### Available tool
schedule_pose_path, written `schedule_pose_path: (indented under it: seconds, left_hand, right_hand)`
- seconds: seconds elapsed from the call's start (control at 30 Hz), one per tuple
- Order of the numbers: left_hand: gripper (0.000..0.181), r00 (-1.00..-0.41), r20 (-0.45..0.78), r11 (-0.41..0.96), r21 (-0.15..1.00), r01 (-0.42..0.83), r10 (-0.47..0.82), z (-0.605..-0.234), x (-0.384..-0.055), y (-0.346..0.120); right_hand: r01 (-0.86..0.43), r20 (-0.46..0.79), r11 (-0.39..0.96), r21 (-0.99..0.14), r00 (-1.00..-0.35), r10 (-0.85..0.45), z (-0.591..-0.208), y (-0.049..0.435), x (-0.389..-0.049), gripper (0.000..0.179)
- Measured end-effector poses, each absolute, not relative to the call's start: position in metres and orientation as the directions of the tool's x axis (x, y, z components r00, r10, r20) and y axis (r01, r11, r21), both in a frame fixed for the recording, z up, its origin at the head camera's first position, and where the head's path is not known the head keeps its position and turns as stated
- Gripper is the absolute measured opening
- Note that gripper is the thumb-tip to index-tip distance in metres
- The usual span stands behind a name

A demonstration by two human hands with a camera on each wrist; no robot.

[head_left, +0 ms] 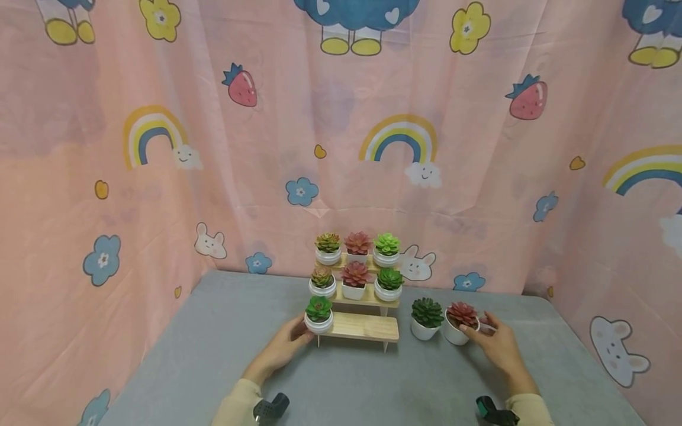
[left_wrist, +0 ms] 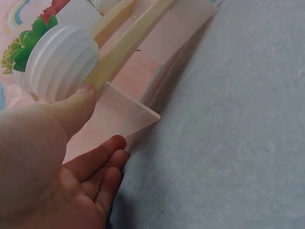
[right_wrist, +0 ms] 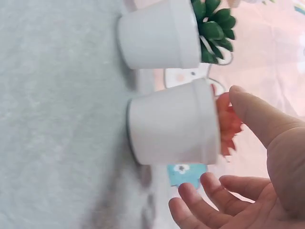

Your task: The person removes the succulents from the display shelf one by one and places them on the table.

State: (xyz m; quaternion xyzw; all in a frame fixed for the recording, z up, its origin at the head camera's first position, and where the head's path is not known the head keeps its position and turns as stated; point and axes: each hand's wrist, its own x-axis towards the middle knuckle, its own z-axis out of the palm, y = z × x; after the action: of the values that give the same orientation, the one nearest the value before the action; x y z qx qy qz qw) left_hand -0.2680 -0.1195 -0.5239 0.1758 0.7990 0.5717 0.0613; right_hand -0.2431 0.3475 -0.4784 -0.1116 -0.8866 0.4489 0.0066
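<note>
At the right of the counter point(head_left: 383, 387), the right hand point(head_left: 498, 344) is spread wide about the potted red succulent point(head_left: 454, 333), thumb by the leaves at the rim, the other fingers parted (firm contact I cannot tell). A pinch that high could catch leaves instead of pot, and the plant might tip or pull loose; the smooth white wall, narrowing toward its base, could also slip.

Well apart, the left hand point(head_left: 290, 340) is loose, closed around nothing, its thumb tip at the end of the lowest shelf point(head_left: 367, 327), under the ribbed pot of the green succulent point(head_left: 319, 316). The curled-in fingers lie near a clear leg point(left_wrist: 126, 107). A careless push there could slide that pot or jog the whole stand.

Just beside the red plant, on its left, the dark green succulent point(head_left: 426, 319) stands on the counter; a sideways swing of the red one would probably knock it.

Farther out, the middle shelf point(head_left: 380, 296) and the top shelf point(head_left: 341, 260) carry three pots each, set close together. If the stand shifts, those upper pots seem likeliest to topple, most of all toward the patterned curtain point(head_left: 319, 118) behind them.
</note>
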Motion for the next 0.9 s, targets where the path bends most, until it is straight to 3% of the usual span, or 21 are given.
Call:
schedule_pose_path:
  seconds: [0.37,0.67,0.9]
  left_hand:
    - [0.06,-0.931,0.098,0.286,0.936,0.207,0.352,-0.524,-0.269,-0.121]
    - [0.06,-0.934,0.078,0.279,0.943,0.183,0.349,-0.519,-0.265,-0.12]
    - [0.06,-0.931,0.084,0.275,0.943,0.19,0.355,-0.521,-0.266,-0.12]
  right_hand:
    - [0.123,0.022,0.584,-0.802,-0.972,0.235,-0.451,0.342,-0.233,0.086]
    - [-0.031,0.182,0.614,-0.789,-0.966,0.184,-0.43,0.32,-0.221,0.073]
    - [-0.095,0.235,0.612,-0.785,-0.96,0.153,-0.423,0.299,-0.216,0.068]
